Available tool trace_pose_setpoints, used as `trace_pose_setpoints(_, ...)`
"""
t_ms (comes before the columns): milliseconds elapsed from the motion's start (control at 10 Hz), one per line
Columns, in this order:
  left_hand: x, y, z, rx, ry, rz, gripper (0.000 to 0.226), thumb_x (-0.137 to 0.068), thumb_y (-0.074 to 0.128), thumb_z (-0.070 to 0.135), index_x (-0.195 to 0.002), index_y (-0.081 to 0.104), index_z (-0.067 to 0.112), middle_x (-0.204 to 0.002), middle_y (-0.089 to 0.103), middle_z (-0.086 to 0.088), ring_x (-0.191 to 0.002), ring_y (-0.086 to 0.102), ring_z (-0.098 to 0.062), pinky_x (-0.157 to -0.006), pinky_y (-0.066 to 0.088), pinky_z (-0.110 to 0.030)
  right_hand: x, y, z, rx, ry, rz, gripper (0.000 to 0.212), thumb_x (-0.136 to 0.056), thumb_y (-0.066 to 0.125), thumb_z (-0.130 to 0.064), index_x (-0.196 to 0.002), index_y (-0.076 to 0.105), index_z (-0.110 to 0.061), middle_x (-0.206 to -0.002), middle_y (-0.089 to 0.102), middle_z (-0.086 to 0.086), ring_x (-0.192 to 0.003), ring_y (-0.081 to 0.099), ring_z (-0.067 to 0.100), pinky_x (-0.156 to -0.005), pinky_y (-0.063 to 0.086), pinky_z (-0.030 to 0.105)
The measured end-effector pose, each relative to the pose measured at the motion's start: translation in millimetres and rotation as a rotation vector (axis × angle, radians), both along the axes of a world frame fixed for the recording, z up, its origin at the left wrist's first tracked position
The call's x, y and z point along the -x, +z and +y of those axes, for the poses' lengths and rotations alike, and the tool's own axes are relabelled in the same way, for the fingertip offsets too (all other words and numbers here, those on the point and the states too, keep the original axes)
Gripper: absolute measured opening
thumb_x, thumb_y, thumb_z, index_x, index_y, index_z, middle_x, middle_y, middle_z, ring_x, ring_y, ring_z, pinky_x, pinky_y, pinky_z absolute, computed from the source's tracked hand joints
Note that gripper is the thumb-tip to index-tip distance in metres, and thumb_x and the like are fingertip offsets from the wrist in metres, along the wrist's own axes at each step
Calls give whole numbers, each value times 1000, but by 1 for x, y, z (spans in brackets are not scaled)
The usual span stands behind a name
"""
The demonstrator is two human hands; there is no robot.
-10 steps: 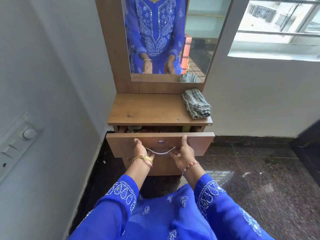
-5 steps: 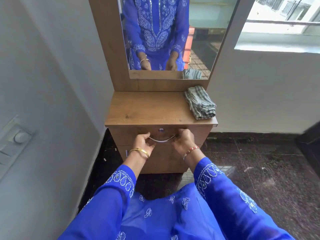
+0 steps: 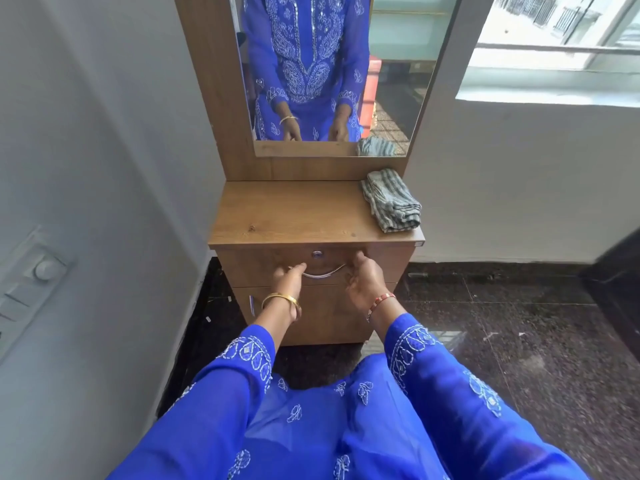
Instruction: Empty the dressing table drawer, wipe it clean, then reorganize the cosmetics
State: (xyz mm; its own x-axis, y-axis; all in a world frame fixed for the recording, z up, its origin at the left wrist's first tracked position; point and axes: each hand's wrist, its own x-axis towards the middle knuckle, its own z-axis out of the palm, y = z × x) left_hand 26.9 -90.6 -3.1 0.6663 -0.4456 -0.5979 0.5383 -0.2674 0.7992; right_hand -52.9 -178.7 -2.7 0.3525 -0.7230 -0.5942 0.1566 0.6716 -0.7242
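Wooden dressing table top (image 3: pixel 294 213) bears a folded cloth (image 3: pixel 393 204) (striped); hands, left (image 3: pixel 287 278) and right (image 3: pixel 363 278), relaxed at the closed drawer (image 3: pixel 249 268).

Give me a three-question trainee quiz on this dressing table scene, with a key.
1. True or false: the drawer is shut.
2. Where does the folded cloth lie? A) on the floor B) on the right rear of the tabletop C) in the drawer
3. Fill in: the left hand is at the drawer's curved metal ____.

Key: 1 true; 2 B; 3 handle. The right hand is beside the handle's other end.
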Motion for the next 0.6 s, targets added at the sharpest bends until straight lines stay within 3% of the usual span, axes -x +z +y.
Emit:
trace_pose_setpoints(100, 14, 10, 3, -10, -68, -121, 35, -91, 54, 24, -121, 49, 8, -117, 52, -3, -121, 43, -21, -106, 36, -35, 4, -2, 9, 168, 100, 91, 20, -97, 40, -31, -80, 48, -24, -76, 41, -12, -68, 37, 2, -60, 29, 22)
trace_pose_setpoints(200, 27, 20, 6, -24, -129, -253, 50, -92, 51, 22, -137, 38, 5, -141, 44, -11, -130, 42, -25, -110, 33, -34, 13, 5, 22, 351, 164, 133, 34, -97, 40, -32, -127, 48, -20, -121, 50, -9, -115, 46, 10, -99, 38, 30)
trace_pose_setpoints(300, 39, 30, 11, 17, -131, -383, 41, -94, 47, 12, -133, 45, 0, -138, 49, -13, -127, 46, -23, -100, 33, -22, 28, 21, 35, 471, 168, 149, 51, -99, 38, -23, -145, 23, -5, -152, 27, 4, -140, 26, 15, -115, 21, 28)
trace_pose_setpoints(400, 49, 35, 16, 54, -122, -487, 33, -93, 46, 9, -124, 54, 2, -129, 57, -14, -120, 53, -22, -88, 36, -17, 36, 29, 40, 590, 165, 159, 50, -100, 38, -19, -145, 23, -3, -152, 27, 7, -140, 27, 15, -110, 22, 21)
trace_pose_setpoints(600, 54, 51, 20, 73, -120, -681, 35, -93, 45, 13, -126, 53, 5, -128, 59, -11, -118, 55, -21, -96, 39, -24, 37, 51, 43, 840, 189, 215, 51, -99, 40, -20, -146, 24, -9, -152, 28, 5, -140, 28, 14, -106, 20, 15)
